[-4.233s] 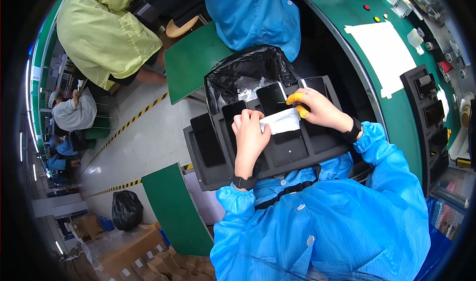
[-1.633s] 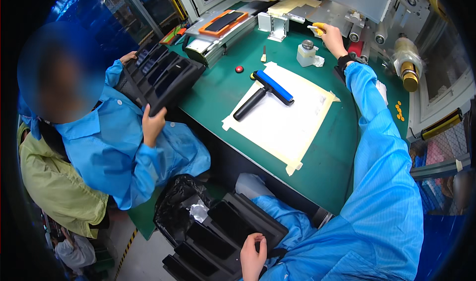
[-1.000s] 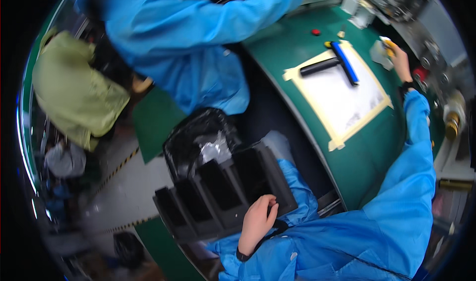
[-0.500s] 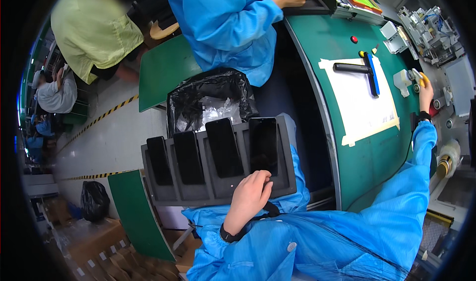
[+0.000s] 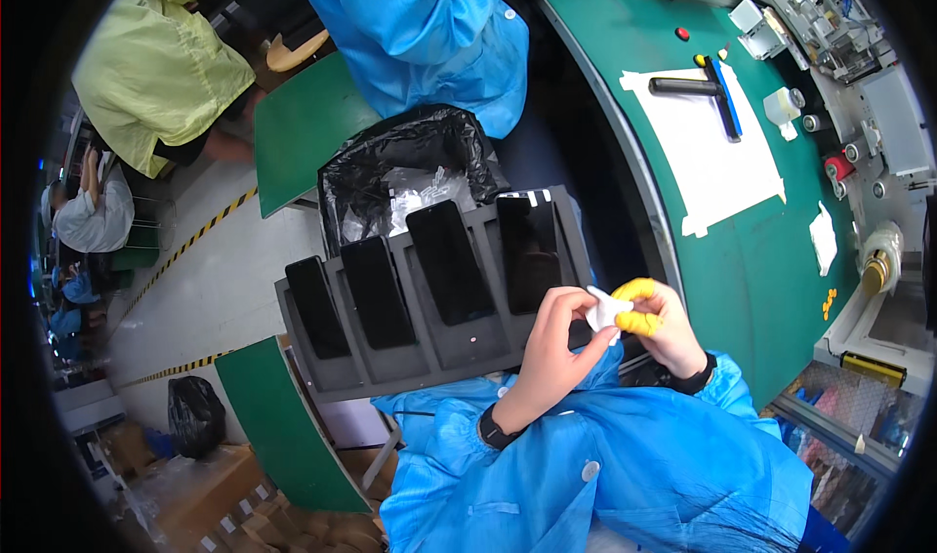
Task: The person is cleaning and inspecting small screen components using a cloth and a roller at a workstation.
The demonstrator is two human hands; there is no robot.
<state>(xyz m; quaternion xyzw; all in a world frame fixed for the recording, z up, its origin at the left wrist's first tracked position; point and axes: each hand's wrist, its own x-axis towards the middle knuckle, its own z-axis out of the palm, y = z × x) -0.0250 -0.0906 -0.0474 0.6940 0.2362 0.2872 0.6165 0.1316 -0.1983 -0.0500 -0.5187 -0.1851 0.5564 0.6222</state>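
The left hand [image 5: 551, 353] and right hand [image 5: 669, 328] are clamping their fingers on a crumpled white wipe [image 5: 606, 311], near the dark tray's [image 5: 439, 353] right end; it is showing no clear long axis. Four black phones [image 5: 451, 260] are lying lengthwise away, far ends leaning left. The wipe is touching none; which are finished isn't showing.
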